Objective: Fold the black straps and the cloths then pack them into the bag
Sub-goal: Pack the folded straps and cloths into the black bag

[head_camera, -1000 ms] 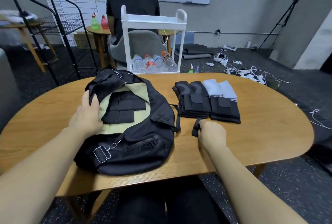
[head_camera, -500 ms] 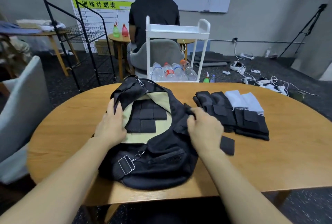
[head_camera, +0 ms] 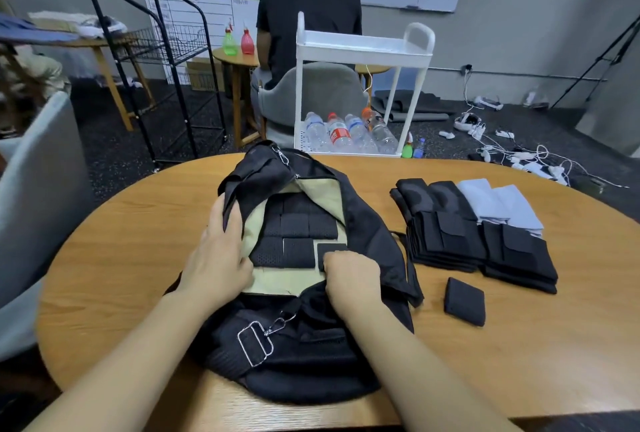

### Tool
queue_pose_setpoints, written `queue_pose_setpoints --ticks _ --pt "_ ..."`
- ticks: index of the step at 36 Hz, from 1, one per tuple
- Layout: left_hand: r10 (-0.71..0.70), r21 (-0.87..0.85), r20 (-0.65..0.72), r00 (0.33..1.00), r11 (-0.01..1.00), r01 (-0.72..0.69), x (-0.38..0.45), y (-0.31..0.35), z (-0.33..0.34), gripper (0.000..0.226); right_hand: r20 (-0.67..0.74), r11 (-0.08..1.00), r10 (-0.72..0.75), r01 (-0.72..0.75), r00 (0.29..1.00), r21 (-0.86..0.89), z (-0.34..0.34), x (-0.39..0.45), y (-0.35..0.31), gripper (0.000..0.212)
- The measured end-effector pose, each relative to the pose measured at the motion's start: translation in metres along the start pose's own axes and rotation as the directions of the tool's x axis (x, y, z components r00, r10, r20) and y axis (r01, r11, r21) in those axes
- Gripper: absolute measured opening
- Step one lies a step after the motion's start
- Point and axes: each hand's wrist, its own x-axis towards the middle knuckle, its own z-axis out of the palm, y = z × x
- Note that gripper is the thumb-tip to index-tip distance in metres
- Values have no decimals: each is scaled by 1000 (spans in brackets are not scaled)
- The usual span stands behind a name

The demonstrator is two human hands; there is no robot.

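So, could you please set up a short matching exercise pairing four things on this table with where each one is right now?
Things:
1. left hand
2. right hand
3. single folded strap
4. white cloths

Places:
A. alone on the table, right of the bag
B. behind the black stacks
C. holding the bag's flap open
D. on a strap inside the bag

Pairs: 1-C, 2-D, 3-A, 4-B

Mostly black stuff on a tan wood table (head_camera: 138, 223)

The bag (head_camera: 363, 234) is black with a beige lining (head_camera: 322, 189), the folded straps (head_camera: 298, 251) inside and the stacks (head_camera: 446, 241) beside it are black, and the two cloths (head_camera: 498, 203) are pale grey.
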Motion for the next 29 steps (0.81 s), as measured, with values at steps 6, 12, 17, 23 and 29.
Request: queue_pose_setpoints --ticks 6,12,17,23,29 --pt "7 -15 -1 1000 1000 -7 2 -1 4 98 7 997 -82 82 997 7 9 8 4 22" --pt "15 -1 -1 1000 1000 -15 3 -2 5 97 15 993 -118 118 993 10 9 15 5 22" --pt "10 6 11 1000 1000 -10 4 0 6 96 5 992 -127 127 992 8 11 17 6 21" --pt "-19 25 37 999 1000 18 4 3 3 95 -3 989 -147 147 989 -18 4 14 8 19" --pt "-72 48 63 995 996 69 3 8 -1 95 -185 975 -200 214 962 61 0 3 13 23"
